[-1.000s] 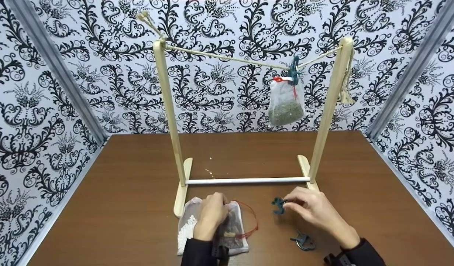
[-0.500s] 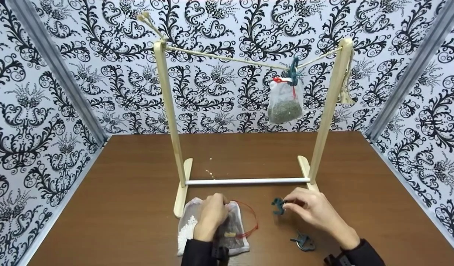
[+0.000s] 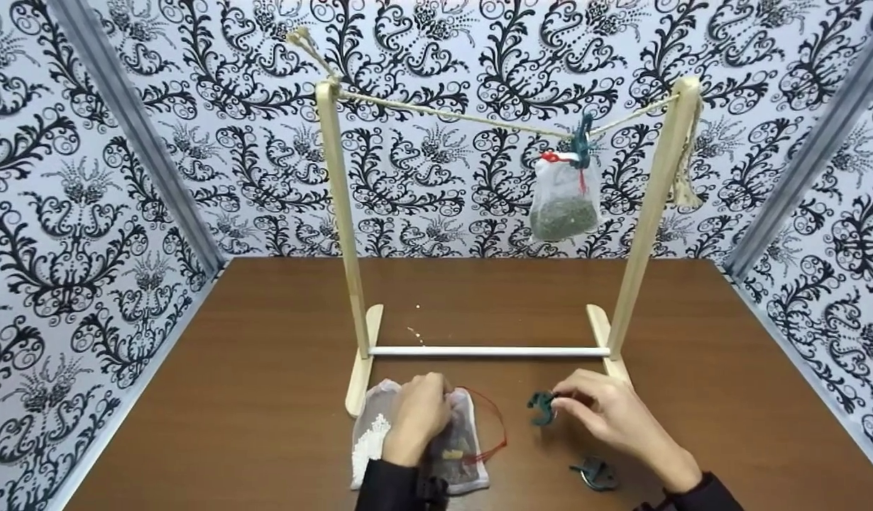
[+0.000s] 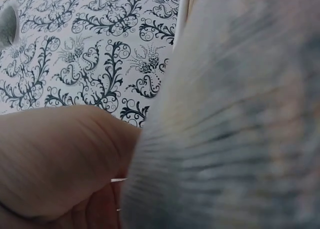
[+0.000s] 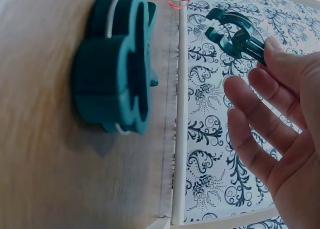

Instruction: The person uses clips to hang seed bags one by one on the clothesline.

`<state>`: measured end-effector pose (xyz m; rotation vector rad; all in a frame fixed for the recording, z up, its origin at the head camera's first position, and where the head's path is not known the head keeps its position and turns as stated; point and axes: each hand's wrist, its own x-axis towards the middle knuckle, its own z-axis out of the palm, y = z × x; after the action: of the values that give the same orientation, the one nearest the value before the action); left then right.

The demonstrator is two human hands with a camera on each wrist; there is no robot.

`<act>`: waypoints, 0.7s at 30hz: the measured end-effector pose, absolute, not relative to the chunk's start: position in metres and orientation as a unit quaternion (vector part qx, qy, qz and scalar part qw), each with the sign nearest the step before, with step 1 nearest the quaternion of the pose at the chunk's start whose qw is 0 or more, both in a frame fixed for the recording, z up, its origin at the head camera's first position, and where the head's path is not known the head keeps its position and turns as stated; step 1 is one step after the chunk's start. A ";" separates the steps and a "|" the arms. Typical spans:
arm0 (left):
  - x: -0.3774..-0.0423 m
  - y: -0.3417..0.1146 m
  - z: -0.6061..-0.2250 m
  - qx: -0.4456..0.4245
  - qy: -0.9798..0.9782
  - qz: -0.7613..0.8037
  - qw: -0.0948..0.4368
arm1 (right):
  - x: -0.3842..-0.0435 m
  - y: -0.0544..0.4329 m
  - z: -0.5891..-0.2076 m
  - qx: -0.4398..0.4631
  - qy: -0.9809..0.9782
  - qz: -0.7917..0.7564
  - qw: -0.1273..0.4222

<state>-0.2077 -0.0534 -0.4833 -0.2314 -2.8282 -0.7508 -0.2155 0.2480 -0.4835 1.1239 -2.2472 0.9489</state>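
Note:
In the head view my left hand (image 3: 421, 413) grips the upper part of a mesh drawstring bag (image 3: 459, 433) with dark contents and a red cord (image 3: 495, 415). The same hand overlaps a second mesh bag (image 3: 371, 433), part filled with white grains, on its left. Grey mesh (image 4: 225, 139) fills much of the left wrist view beside the left hand (image 4: 60, 159). My right hand (image 3: 610, 408) pinches a green plant clip (image 3: 541, 408) between thumb and index finger, the other fingers loose. The right wrist view shows the clip's (image 5: 240, 36) hooked jaws pointing away from the hand.
Another green clip (image 3: 597, 474) with a metal ring lies on the table near the right wrist. Behind the hands stands a wooden frame (image 3: 341, 213) with a sagging rope (image 3: 451, 113). From it hangs a mesh bag (image 3: 568, 209) held by a green clip (image 3: 583, 142).
The head view has shifted, so everything appears slightly farther right. Both hands keep their holds, and the clip in the right hand is tilted a little differently.

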 end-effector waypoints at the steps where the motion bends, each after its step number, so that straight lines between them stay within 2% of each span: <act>1: -0.207 -0.054 -0.482 -0.086 -0.957 -0.257 0.101 | -0.215 0.248 -0.482 0.405 -0.818 0.342 0.223; 11: -0.197 -0.060 -0.451 -0.193 -0.940 -0.269 0.081 | -0.223 0.240 -0.440 0.472 -0.773 0.317 0.283; 21: -0.197 -0.057 -0.404 -0.269 -0.919 -0.264 0.115 | -0.223 0.240 -0.379 0.494 -0.764 0.288 0.301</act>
<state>-0.1971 -0.0574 -0.4041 -0.7889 -2.6935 -0.7746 -0.2228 0.2396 -0.3787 1.3099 -2.0262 0.7632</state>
